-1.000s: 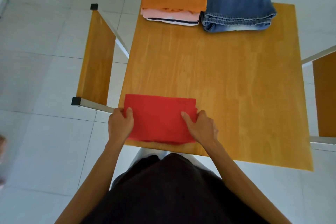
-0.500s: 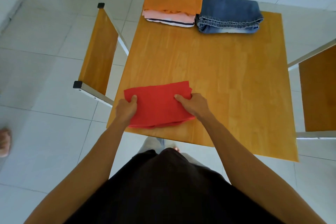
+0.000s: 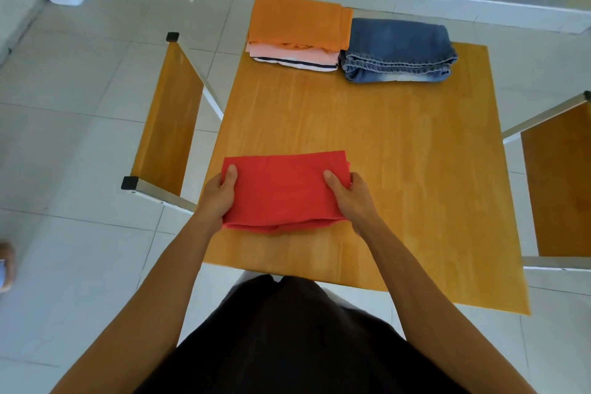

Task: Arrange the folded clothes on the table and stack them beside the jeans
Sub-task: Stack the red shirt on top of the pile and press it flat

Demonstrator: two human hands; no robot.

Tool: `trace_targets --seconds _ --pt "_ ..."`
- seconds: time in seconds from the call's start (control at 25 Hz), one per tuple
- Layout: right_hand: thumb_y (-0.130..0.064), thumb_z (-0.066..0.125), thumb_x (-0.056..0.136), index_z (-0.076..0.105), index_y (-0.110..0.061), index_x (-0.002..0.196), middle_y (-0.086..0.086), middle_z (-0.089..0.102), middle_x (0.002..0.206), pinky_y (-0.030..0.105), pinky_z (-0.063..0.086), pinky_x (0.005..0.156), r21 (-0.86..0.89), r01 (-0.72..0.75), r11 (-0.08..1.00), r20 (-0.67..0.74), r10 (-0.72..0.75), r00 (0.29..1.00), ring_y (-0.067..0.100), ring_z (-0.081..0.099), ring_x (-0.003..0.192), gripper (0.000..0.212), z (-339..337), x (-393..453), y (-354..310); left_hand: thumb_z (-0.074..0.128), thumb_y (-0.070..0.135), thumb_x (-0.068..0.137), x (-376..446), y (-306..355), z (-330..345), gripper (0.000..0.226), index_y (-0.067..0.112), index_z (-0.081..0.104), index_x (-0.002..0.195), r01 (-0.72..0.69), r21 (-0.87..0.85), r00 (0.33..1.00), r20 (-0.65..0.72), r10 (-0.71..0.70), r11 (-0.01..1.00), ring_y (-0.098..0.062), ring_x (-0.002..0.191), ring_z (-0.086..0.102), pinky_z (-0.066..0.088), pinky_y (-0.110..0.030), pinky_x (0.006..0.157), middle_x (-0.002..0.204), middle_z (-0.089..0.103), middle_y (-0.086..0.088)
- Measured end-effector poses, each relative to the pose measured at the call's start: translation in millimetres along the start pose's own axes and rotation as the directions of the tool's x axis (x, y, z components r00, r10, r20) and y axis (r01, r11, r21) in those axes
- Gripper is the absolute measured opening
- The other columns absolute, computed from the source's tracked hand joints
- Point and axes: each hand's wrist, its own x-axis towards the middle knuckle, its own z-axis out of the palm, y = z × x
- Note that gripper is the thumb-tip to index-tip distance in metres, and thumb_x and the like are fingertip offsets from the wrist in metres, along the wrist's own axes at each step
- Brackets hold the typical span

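Head view: the fingers of the left hand (image 3: 220,193) are curled under the left end of the folded red cloth (image 3: 281,192), with the thumb lying on top, so that end is pinched between thumb and fingers. The right hand (image 3: 350,198) does the same at the right end: thumb on the cloth, fingers wrapped down around its edge and mostly hidden beneath. The red cloth lies flat-folded between the two hands, over the near left part of the wooden surface (image 3: 399,153); its near edge sags a little and casts a shadow on the wood, though whether the whole cloth is clear of the surface cannot be told.

At the far edge of the surface sit the folded jeans (image 3: 399,51), toward the right. Touching them on their left is a stack of folded clothes (image 3: 297,38): an orange piece on top, a pink one under it, and a white piece with a dark stripe at the bottom. The stack overhangs the far edge. The red cloth is well apart from both.

Wooden chairs (image 3: 169,118) stand at either side, on a pale tiled floor (image 3: 64,153).
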Motion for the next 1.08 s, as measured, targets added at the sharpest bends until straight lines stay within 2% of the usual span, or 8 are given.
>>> trace_targets --seconds 0.12,0.28,0.48,0.6,0.72,0.8,0.92,1.08 --pt "-0.046 0.069 0.089 0.064 -0.014 0.121 -0.006 0.071 0.107 0.023 0.056 0.071 0.044 0.039 0.998 0.027 -0.04 0.999 0.009 0.07 0.094 0.045 -5 23 -30 0.038 0.062 0.093 24 31 0 0.064 0.022 0.042 0.142 -0.012 -0.025 0.997 0.074 0.014 1.0 -0.024 0.114 0.056 0.05 -0.042 0.09 0.128 0.056 -0.001" --pt "-0.043 0.072 0.088 0.063 -0.018 0.122 -0.007 0.072 0.111 0.03 0.059 0.081 0.081 0.112 0.99 -0.006 -0.112 0.994 0.01 0.07 0.1 0.043 -3 64 -73 0.038 0.058 0.096 62 81 1 0.055 0.021 0.048 0.135 -0.127 -0.002 0.99 0.058 0.127 0.992 -0.017 0.106 0.06 0.051 -0.039 0.087 0.122 0.06 0.002" --pt "-0.037 0.071 0.09 0.062 -0.024 0.113 -0.01 0.071 0.106 0.019 0.056 0.071 0.163 0.201 0.966 -0.103 -0.186 0.977 0.005 0.069 0.093 0.028 3 140 -169 0.045 0.064 0.09 130 201 7 0.047 0.03 0.052 0.122 -0.303 0.043 0.952 0.058 0.301 0.952 -0.019 0.102 0.065 0.056 -0.041 0.083 0.113 0.065 0.005" --pt "-0.044 0.069 0.09 0.063 -0.025 0.111 -0.008 0.071 0.105 0.027 0.058 0.076 0.165 0.266 0.95 -0.167 -0.239 0.957 0.009 0.069 0.095 0.029 2 188 -230 0.056 0.055 0.09 171 279 14 0.045 0.023 0.059 0.121 -0.445 0.052 0.895 0.052 0.442 0.894 -0.012 0.095 0.066 0.055 -0.032 0.077 0.109 0.067 0.007" --pt "-0.051 0.066 0.089 0.061 -0.026 0.111 -0.004 0.07 0.109 0.036 0.059 0.085 0.186 0.284 0.941 -0.187 -0.25 0.95 0.016 0.069 0.099 0.033 -1 239 -271 0.06 0.047 0.091 215 332 25 0.042 0.019 0.062 0.121 -0.487 0.04 0.873 0.05 0.485 0.872 -0.013 0.094 0.066 0.054 -0.031 0.076 0.108 0.068 0.005" --pt "-0.053 0.066 0.089 0.06 -0.024 0.114 -0.001 0.07 0.113 0.042 0.058 0.089 0.194 0.234 0.953 -0.182 -0.199 0.963 0.021 0.069 0.102 0.039 1 272 -279 0.055 0.044 0.094 248 343 37 0.04 0.014 0.062 0.12 -0.473 0.142 0.878 -0.006 0.479 0.869 -0.019 0.093 0.064 0.051 -0.033 0.075 0.105 0.066 0.001" --pt "-0.046 0.067 0.09 0.059 -0.012 0.129 0.006 0.068 0.12 0.05 0.057 0.091 0.2 0.054 0.978 -0.119 -0.031 0.992 0.026 0.068 0.105 0.053 9 303 -263 0.043 0.039 0.1 286 321 54 0.042 0.006 0.059 0.12 -0.349 0.473 0.906 -0.051 0.421 0.809 -0.025 0.09 0.058 0.045 -0.035 0.073 0.106 0.063 -0.006" --pt "-0.043 0.07 0.089 0.061 -0.018 0.12 0.002 0.069 0.114 0.048 0.058 0.089 0.164 0.115 0.98 -0.166 -0.088 0.982 0.025 0.068 0.103 0.041 2 313 -262 0.037 0.037 0.102 295 314 61 0.04 0.006 0.053 0.121 -0.415 0.497 0.858 -0.065 0.51 0.762 -0.023 0.093 0.057 0.045 -0.034 0.074 0.11 0.059 -0.008"
